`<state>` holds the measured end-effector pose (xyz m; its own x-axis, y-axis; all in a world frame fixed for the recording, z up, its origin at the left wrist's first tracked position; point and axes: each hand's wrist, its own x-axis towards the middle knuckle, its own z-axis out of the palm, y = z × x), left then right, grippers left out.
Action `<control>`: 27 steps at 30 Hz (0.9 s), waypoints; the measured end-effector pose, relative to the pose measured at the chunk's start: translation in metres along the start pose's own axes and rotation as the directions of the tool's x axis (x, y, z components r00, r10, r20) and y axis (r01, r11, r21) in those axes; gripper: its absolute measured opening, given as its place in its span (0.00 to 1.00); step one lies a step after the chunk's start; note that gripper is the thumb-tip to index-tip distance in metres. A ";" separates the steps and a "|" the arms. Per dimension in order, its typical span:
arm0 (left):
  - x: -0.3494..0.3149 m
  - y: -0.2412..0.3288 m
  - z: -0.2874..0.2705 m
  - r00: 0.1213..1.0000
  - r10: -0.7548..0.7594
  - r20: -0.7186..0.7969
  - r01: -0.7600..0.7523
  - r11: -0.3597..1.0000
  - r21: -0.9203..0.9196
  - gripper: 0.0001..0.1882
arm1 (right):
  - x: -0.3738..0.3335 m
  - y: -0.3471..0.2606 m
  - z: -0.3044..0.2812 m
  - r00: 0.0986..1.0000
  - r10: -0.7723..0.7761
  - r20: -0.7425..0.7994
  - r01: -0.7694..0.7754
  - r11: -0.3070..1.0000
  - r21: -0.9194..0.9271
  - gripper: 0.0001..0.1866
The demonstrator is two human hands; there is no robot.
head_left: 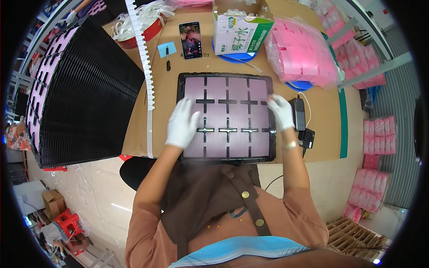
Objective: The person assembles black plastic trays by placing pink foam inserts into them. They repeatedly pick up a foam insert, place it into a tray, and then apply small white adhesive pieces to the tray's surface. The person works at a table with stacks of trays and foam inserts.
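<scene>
A flat black-rimmed tray [216, 110] lies in front of me, with mauve panels and black cross-shaped pieces across it. My left hand [182, 124], in a white glove, rests over the tray's left rim. Its fingers are stretched out and the thumb stands apart. On the other side, my right hand [281, 112], also gloved in white, touches the upper right rim with its fingers slightly apart. The fingertips there are a little blurred, and I make out nothing held in either hand.
A tall stack of black trays [89, 94] stands at the left, beside a white notched strip [144, 58]. Behind the tray are a phone [191, 40], a pen [168, 60] and a carton [243, 33]. Pink wrapped packs [299, 51] and a black adapter [298, 114] are at the right.
</scene>
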<state>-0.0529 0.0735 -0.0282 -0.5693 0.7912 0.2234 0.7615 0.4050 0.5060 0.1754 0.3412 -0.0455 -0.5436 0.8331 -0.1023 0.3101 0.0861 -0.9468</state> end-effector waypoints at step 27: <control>-0.120 0.002 -0.034 0.812 0.239 0.532 -0.337 0.937 0.093 0.31 | -0.114 0.023 -0.017 0.904 0.424 0.049 -0.408 0.892 -0.192 0.12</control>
<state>0.0068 -0.0362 -0.0258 -0.1155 0.9833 -0.1409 0.9340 0.1558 0.3215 0.2580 0.2572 -0.0503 -0.3981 0.7630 -0.5093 0.6485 -0.1586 -0.7445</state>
